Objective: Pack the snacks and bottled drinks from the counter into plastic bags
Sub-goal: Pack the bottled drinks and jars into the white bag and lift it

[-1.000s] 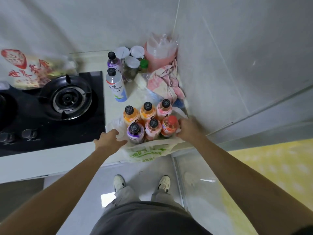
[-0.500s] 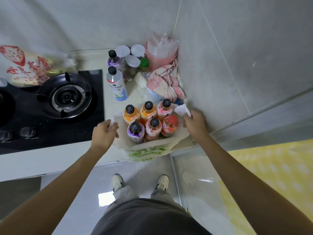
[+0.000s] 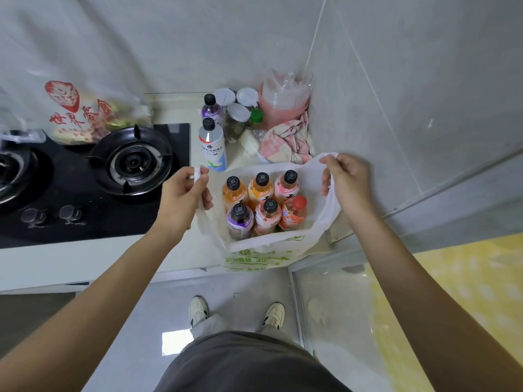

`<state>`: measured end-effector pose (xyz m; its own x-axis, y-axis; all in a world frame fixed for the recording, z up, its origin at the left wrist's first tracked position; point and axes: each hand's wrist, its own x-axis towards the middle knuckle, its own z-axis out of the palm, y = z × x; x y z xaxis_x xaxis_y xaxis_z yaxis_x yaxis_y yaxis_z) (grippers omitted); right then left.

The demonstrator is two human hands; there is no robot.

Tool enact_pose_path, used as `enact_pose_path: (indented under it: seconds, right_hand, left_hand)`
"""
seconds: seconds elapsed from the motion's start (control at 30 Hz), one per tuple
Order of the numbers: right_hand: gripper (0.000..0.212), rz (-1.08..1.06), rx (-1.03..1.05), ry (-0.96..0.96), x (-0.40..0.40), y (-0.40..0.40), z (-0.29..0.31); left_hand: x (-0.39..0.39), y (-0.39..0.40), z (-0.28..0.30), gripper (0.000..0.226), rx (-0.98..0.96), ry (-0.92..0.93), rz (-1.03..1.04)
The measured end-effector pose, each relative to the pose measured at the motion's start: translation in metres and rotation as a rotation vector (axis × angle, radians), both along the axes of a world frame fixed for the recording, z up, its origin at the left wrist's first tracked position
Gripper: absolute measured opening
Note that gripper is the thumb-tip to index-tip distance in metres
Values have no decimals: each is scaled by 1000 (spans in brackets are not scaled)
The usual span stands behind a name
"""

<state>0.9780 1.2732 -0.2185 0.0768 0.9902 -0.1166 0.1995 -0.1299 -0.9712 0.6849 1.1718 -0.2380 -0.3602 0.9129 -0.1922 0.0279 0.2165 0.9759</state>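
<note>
Six capped plastic drink bottles (image 3: 261, 203) stand upright in two rows of three inside the thin white plastic bag with green print (image 3: 263, 257), at the centre of the frame on the pale counter (image 3: 85, 258). Half a second ago the bag's handles lay low beside the bottles; now both are lifted and pulled apart, so the mouth gapes wide. The left hand (image 3: 181, 199) pinches the left handle loop, fingers curled round the film, and the right hand (image 3: 349, 181) grips the right handle — its strap drapes over the knuckles. The film is soft, crumpled and translucent; the bottles are smooth cylinders with dark round caps, one cap red.

Just above the bag stands a clear bottle with a blue-and-white label (image 3: 212, 144), and behind it a purple bottle (image 3: 211, 110). A pink-and-white crumpled cloth (image 3: 285, 142) lies against the grey tiled wall (image 3: 396, 108) at right, close to the bag's edge. The black glass gas hob (image 3: 85, 188) fills the left — its right edge sits near the left hand. The bag's front overhangs the counter edge slightly.
</note>
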Motion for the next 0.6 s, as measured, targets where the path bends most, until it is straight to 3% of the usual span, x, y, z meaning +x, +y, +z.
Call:
enact_pose_path:
  seconds: [0.6]
  right_hand:
    - [21,-26,133,58,-12,7,43]
  left_hand:
    - [2,15,40,23,128,76,-13]
